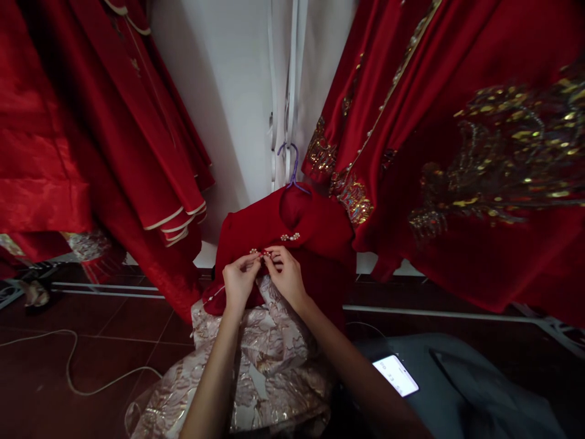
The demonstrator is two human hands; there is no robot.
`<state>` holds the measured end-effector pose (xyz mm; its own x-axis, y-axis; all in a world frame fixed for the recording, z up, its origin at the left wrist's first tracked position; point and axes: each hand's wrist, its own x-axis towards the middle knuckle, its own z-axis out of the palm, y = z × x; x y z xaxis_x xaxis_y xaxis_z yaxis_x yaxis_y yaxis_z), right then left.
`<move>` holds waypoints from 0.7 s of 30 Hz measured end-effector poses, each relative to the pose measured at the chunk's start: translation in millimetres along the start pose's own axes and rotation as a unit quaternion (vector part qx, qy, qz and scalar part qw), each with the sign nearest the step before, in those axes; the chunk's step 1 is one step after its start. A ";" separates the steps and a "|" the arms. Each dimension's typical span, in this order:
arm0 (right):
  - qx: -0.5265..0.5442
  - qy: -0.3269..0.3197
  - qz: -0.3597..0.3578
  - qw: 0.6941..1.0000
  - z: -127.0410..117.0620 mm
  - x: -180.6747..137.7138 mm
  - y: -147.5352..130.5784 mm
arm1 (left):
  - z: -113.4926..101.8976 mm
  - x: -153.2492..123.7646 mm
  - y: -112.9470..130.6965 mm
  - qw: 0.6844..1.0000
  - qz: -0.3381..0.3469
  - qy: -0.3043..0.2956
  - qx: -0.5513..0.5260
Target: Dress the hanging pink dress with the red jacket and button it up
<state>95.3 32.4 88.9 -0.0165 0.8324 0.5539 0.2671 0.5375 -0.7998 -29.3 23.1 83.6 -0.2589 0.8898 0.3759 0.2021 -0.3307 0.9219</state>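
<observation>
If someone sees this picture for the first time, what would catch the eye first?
Probably the two hands, left hand and right hand, pinching a pearl button on the small red jacket in the centre, over a pale brocade skirt. On the right hangs a red gown with gold embroidery; lower right, a lit phone.

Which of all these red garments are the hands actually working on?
The small red jacket on the purple hanger, low in the middle. Both hands pinch its pearl fastening; the other red robes hang untouched at either side.
</observation>
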 end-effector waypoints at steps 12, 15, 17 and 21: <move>0.045 -0.087 0.058 0.993 -17.5 2.1 -3.9 | -7.5 0.4 -3.0 0.997 0.024 -0.073 0.008; 0.000 -0.093 0.069 0.993 -43.0 -5.2 -3.9 | -7.4 -21.3 -4.5 0.988 0.038 -0.085 0.126; -0.059 -0.095 0.060 0.992 -59.4 -13.0 -2.9 | -5.4 -37.9 -2.9 0.967 0.043 -0.107 0.229; -0.151 -0.142 0.056 0.977 -78.9 -31.9 2.3 | 1.7 -57.5 5.3 0.921 0.008 -0.155 0.357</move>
<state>172.5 -3.6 87.7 -0.2260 0.9103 0.3467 0.5545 0.4129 -0.7225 -11.8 -29.3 66.7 0.0087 0.9703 0.2419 0.8016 -0.1514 0.5784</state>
